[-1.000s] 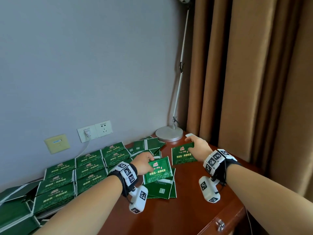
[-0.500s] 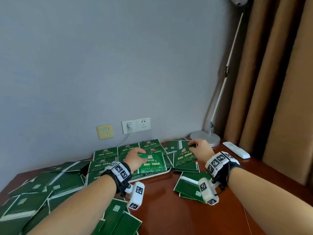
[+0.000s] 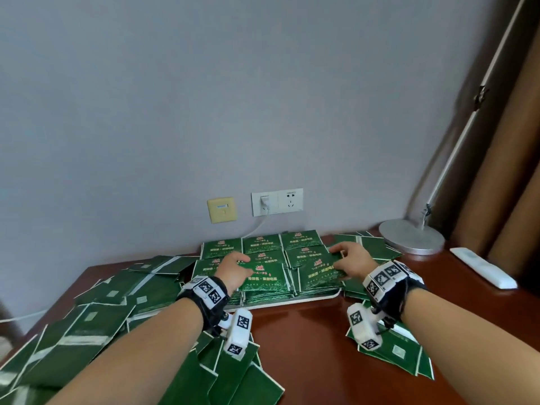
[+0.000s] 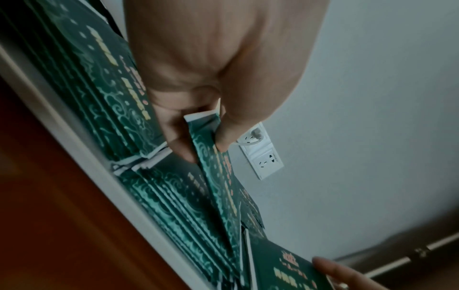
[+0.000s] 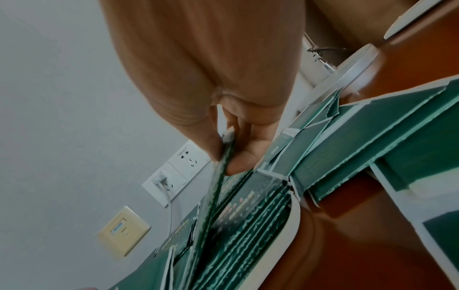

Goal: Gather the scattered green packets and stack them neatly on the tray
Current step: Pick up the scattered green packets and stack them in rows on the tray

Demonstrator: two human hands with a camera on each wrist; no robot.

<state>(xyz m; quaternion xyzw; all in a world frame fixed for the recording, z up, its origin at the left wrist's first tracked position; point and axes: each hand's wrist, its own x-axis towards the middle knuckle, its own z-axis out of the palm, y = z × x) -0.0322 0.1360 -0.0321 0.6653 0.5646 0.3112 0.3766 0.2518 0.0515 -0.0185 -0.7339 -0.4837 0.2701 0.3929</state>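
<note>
Green packets (image 3: 264, 277) stacked face up in rows on the white tray (image 3: 318, 298), filling it to the rim; tray lying on the desk (image 3: 304, 340) just below the double wall socket (image 3: 277, 201)

Left hand (image 3: 233, 270) over the near-left part of the tray, thumb and fingers pinching one green packet (image 4: 218, 176) by its white-edged corner, as seen from the left wrist; packet held at a slant above the stacks on the tray

Right hand (image 3: 352, 260) over the near-right part of the tray, thumb and fingers (image 5: 242, 162) clamped on the thin edge of a second packet (image 3: 318, 273), this one tilted and partly resting on the right-hand stack

More packets scattered off the tray, mostly back side up with pale seams showing: a large loose heap (image 3: 96, 323) left of the tray and running to the near-left edge of the desk, a few (image 3: 239, 375) in front of the tray under the left wrist, a small pile (image 3: 400, 352) to the near right of the tray under the right wrist, some more (image 3: 371, 245) just right of the tray toward the lamp

Round lamp base (image 3: 412, 236) on the desk right of the tray, slim pole rising from it along brown curtains (image 3: 502, 171); white remote (image 3: 482, 267) lying further right of the lamp base; yellow wall plate (image 3: 222, 210) left of the socket, white plug and cable in the socket's left half
</note>
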